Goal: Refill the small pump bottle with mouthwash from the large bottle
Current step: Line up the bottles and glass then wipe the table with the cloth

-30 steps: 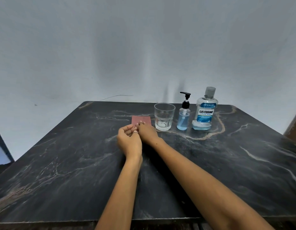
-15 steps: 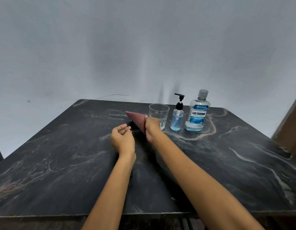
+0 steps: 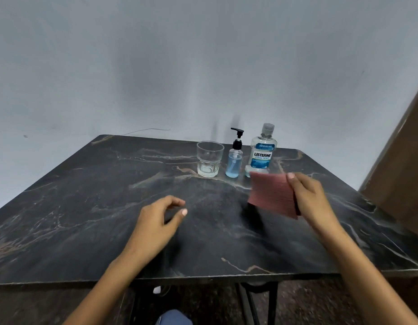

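A small pump bottle (image 3: 234,161) with a black pump and blue liquid stands upright at the back of the table. Right beside it stands the large clear mouthwash bottle (image 3: 263,151) with a blue label, cap on, holding little liquid. My right hand (image 3: 308,198) holds a folded reddish cloth (image 3: 272,197) in the air in front of the large bottle, hiding its base. My left hand (image 3: 157,221) hovers over the table's middle, empty, with its fingers loosely curled and apart.
An empty drinking glass (image 3: 209,158) stands left of the pump bottle. The dark marble table (image 3: 86,207) backs onto a pale wall. A brown panel (image 3: 400,179) rises at the right. The table's near edge runs just below my forearms.
My right hand picked the cloth up from in front of the glass and carried it right, in front of the large bottle. My left hand let go and drew back, opening.
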`<state>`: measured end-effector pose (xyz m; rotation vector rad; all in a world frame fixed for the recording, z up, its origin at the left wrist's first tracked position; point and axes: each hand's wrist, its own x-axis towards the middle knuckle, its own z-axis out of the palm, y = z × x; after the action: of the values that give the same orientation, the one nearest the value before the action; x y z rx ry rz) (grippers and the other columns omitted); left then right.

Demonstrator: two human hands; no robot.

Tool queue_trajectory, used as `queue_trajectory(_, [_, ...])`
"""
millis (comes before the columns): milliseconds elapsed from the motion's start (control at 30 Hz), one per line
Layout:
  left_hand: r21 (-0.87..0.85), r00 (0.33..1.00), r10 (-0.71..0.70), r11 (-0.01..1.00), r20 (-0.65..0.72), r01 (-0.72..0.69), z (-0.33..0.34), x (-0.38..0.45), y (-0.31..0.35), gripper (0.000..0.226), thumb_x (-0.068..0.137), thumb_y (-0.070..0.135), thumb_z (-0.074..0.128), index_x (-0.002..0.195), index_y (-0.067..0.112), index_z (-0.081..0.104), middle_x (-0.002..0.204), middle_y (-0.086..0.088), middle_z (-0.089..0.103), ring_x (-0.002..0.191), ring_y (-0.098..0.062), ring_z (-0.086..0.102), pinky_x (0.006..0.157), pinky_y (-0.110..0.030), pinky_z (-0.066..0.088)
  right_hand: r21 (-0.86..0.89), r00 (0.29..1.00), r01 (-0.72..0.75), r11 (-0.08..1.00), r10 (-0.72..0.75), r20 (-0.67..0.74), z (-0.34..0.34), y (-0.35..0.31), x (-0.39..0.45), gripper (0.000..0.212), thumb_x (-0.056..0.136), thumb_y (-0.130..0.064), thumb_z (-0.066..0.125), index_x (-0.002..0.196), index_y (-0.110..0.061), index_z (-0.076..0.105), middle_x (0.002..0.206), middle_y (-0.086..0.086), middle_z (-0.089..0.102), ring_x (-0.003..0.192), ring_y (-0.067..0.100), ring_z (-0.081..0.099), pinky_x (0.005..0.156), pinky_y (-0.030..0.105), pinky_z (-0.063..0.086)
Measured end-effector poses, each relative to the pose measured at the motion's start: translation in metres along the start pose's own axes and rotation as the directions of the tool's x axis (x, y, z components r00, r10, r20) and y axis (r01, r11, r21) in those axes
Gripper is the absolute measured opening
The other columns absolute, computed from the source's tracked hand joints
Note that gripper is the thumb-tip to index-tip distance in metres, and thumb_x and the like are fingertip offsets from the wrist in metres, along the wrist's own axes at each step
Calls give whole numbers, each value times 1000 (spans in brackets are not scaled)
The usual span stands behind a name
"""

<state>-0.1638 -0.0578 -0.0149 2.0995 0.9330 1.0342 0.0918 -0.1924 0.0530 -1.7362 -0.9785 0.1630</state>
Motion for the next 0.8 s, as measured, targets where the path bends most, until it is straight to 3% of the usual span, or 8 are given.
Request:
queue_trajectory(67, [167, 996, 57, 984, 71, -69, -6, -15, -3, 26, 90, 35, 60, 113, 25, 66, 119, 12, 65, 111, -6, 59, 90, -17, 43, -348, 975, 220, 911, -211, 64, -4, 9, -16, 26, 99, -16, 45, 74, -16, 52, 60, -12, 50, 57, 9, 48, 55, 25, 32])
queue_trajectory(167, [339, 983, 58, 934, 177, -116, -8, -29, -3, 46, 94, 48, 43, 131, 24, 56, 145, 9, 46, 135, -7, 39, 111, -25, 28, -477, 949, 277, 834, -158, 274, 13, 27, -41, 19, 97, -20, 47, 80, -18, 55, 68, -5, 60, 70, 27, 60, 61, 31, 31])
queue_trajectory(267, [385, 968, 44, 912, 249, -140, -5, -36, 0, 63, 92, 56, 26, 141, 22, 45, 154, 7, 32, 143, -4, 24, 116, -23, 12, -503, 932, 241, 830, -53, 359, 28, 30, -52, 37, 94, -50, 37, 106, -20, 57, 108, 1, 69, 102, 26, 62, 81, 38, 47])
queue_trajectory(300, [401, 962, 46, 903, 268, -154, -3, -37, 0, 63, 93, 56, 24, 144, 22, 40, 156, 7, 28, 144, -3, 20, 116, -22, 8, -538, 928, 217, 814, -1, 372, 33, 31, -50, 50, 91, -57, 35, 119, -19, 53, 129, 4, 60, 118, 25, 55, 93, 39, 45])
queue_trajectory(367, [427, 953, 58, 885, 297, -187, -1, -38, 0, 60, 97, 52, 25, 148, 21, 33, 158, 7, 21, 145, -2, 12, 116, -20, 2, -640, 908, 209, 739, 96, 408, 43, 34, -42, 72, 91, -61, 36, 142, -11, 33, 156, 10, 24, 144, 23, 25, 116, 39, 24])
queue_trajectory(467, [430, 945, 62, 880, 321, -203, 0, -39, 0, 58, 99, 49, 27, 149, 21, 28, 159, 7, 16, 146, -1, 8, 115, -18, -1, -677, 897, 258, 689, 89, 433, 54, 36, -34, 64, 98, -45, 36, 149, -10, 21, 160, 11, 12, 148, 21, 11, 120, 35, 10])
queue_trajectory(667, [438, 921, 79, 862, 380, -254, 1, -38, 1, 57, 99, 48, 23, 150, 23, 23, 159, 9, 14, 146, 0, 6, 116, -19, -2, -556, 866, 369, 744, -57, 497, 38, 43, -46, 44, 101, -23, 39, 145, -19, 36, 156, -3, 27, 145, 12, 21, 115, 22, 14])
queue_trajectory(800, [409, 914, 82, 875, 398, -257, 1, -38, -1, 60, 97, 50, 23, 151, 24, 21, 159, 10, 12, 145, 1, 5, 115, -16, -3, -558, 912, 313, 769, -78, 403, 31, 52, -63, 43, 100, -22, 40, 143, -18, 39, 153, -2, 33, 144, 11, 25, 114, 18, 12])
